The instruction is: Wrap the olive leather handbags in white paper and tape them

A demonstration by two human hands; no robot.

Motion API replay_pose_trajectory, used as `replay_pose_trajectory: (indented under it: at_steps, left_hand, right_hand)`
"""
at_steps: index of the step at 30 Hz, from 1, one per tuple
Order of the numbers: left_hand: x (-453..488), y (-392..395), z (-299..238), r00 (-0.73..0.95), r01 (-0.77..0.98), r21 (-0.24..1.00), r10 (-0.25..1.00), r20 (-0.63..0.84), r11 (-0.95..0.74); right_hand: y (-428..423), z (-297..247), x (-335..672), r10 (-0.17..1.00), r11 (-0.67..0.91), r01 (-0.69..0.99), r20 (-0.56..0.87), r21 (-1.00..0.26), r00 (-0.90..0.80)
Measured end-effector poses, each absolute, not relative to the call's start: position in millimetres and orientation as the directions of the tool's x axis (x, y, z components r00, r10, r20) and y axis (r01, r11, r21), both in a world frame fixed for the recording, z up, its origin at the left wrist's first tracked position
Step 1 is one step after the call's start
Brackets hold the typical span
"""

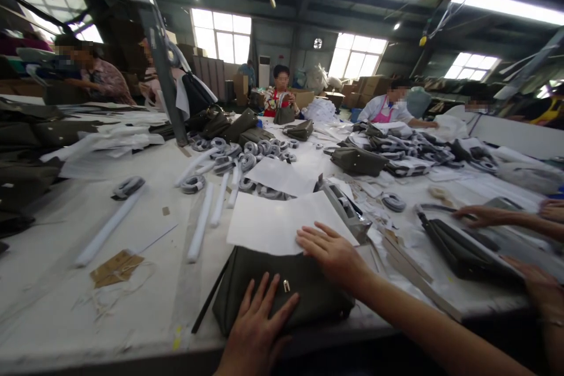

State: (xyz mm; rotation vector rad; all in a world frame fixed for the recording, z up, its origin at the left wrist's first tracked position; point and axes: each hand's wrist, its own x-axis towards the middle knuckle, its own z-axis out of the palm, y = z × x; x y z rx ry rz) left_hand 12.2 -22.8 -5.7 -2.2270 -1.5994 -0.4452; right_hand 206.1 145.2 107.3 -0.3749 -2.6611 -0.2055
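Observation:
A dark olive handbag (315, 291) with a small metal clasp (286, 286) lies at the near table edge. My left hand (259, 320) rests on its front, fingers spread, left of and below the clasp. A white paper sheet (268, 220) extends from the bag's upper edge over the things behind it. My right hand (332, 255) lies on the sheet's right part and the bag's top, fingers stretched out. A thin dark strap (212, 289) hangs off the bag's left side. Whatever is under the sheet's middle is hidden.
White padded rolls (202, 220) and grey coiled straps (247, 161) lie beyond. Brown tags (117, 267) with strings are at left. A grey tape dispenser (346, 208) stands behind. At right, a co-worker's hands (484, 217) handle another dark bag (462, 247). A metal post (165, 70) rises at left.

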Motion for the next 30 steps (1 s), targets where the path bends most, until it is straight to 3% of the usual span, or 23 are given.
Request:
replay_pose_trajectory:
  at_steps: [6,11,14,17,24,27,30]
  left_hand:
    - [13.6,-31.1,-11.4,0.237,0.940,0.161,0.915,0.327,-0.302]
    - [14.2,-33.1,-15.7,0.235,0.948,0.138,0.924,0.303,-0.286]
    - [13.5,-32.7,-12.9,0.267,0.943,0.109,0.910,0.316,-0.315]
    - [13.8,-33.0,-14.7,0.265,0.945,0.092,0.902,0.342,-0.313]
    - [14.2,-35.7,-13.2,0.261,0.949,0.078,0.902,0.344,-0.305]
    - [15.1,-50.1,13.3,0.271,0.936,0.146,0.921,0.280,-0.320]
    - [19.4,-63.5,59.1,0.297,0.880,0.313,0.928,0.223,-0.357]
  right_hand:
    - [91.6,87.9,224.2,0.338,0.935,0.310,0.164,-0.175,-0.927]
    - [97.2,107.3,202.2,0.359,0.908,0.367,-0.074,-0.201,-0.930]
    - [108.0,99.9,192.3,0.371,0.910,0.370,-0.031,-0.188,-0.928]
    - [113.1,79.6,193.0,0.312,0.927,0.291,0.056,-0.235,-0.948]
    - [120.5,58.0,199.5,0.229,0.900,0.224,-0.033,-0.374,-0.973]
    - [121.8,56.2,199.3,0.232,0.895,0.219,-0.013,-0.390,-0.973]
    - [120.5,53.3,199.9,0.242,0.893,0.222,0.002,-0.390,-0.970]
